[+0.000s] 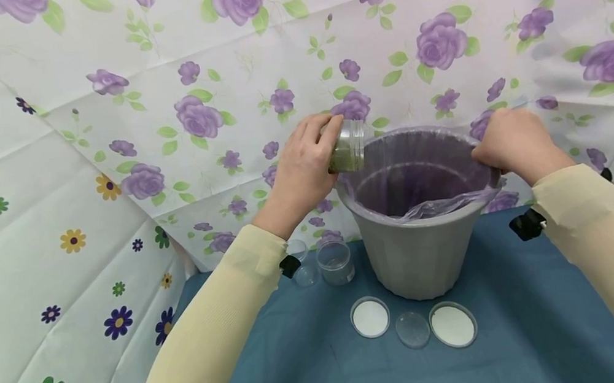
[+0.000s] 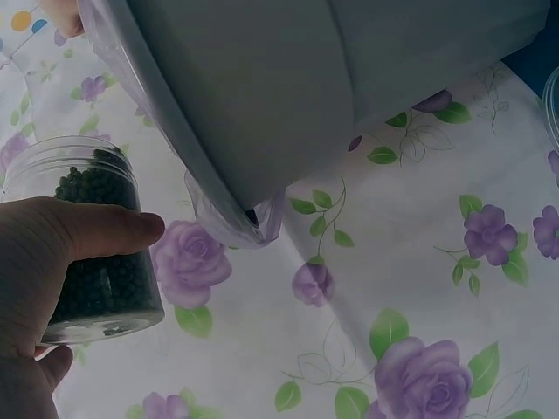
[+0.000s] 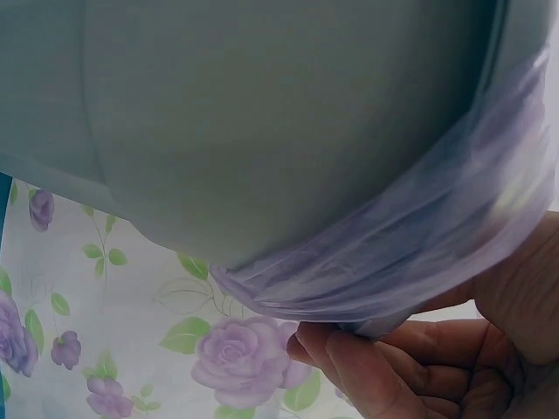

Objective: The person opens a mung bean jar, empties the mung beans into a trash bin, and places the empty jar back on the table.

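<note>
My left hand [image 1: 303,162] grips a clear jar [image 1: 355,144] beside the left rim of a grey bin [image 1: 421,260]. The jar tilts, its mouth toward the bin. Small round green beans [image 2: 94,188] fill much of the jar in the left wrist view. A thin purple plastic liner [image 1: 447,206] lines the bin and folds over its rim. On the opposite side, my right hand [image 1: 519,141] holds the bin's rim, fingers curled under the liner's edge in the right wrist view. The bin's floor is too dark to make out.
A second clear jar [image 1: 335,264] stands left of the bin, near a small clear round piece [image 1: 306,275]. Before the bin lie two shallow dishes with white discs, one left [image 1: 370,318] and one right [image 1: 452,325], with a clear disc [image 1: 412,330] between. Blue cloth [image 1: 324,368] covers the table.
</note>
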`<state>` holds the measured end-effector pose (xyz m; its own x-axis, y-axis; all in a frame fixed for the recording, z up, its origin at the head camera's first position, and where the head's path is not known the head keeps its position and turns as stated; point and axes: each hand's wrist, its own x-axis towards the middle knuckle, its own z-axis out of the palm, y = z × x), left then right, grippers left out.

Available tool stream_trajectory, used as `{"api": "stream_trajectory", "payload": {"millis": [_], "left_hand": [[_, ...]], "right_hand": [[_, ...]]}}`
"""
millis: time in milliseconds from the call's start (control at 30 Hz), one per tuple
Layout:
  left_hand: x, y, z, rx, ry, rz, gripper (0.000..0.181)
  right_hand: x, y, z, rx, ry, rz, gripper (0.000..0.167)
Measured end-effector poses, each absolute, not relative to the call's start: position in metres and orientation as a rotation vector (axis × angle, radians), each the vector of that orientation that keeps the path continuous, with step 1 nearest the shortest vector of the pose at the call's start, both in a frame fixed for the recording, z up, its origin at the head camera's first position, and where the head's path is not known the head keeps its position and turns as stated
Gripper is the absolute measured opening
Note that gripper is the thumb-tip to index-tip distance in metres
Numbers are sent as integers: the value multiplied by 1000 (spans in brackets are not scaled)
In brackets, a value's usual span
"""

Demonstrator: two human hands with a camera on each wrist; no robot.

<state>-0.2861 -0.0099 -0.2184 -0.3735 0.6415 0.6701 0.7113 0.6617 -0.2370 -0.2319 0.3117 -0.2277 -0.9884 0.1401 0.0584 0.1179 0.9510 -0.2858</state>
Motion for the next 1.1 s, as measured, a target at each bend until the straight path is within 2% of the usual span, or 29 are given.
{"api": "stream_trajectory", "payload": {"millis": [667,1100], "left_hand": [[-286,-7,-221,-1054,-2081,-84,70],[-287,-6,-220,-1032,-2113,-64,74]], "right_hand": [[-231,311,-232,-226,-2973,491,22],[-232,310,-231,-245,-2959,443,22]]}}
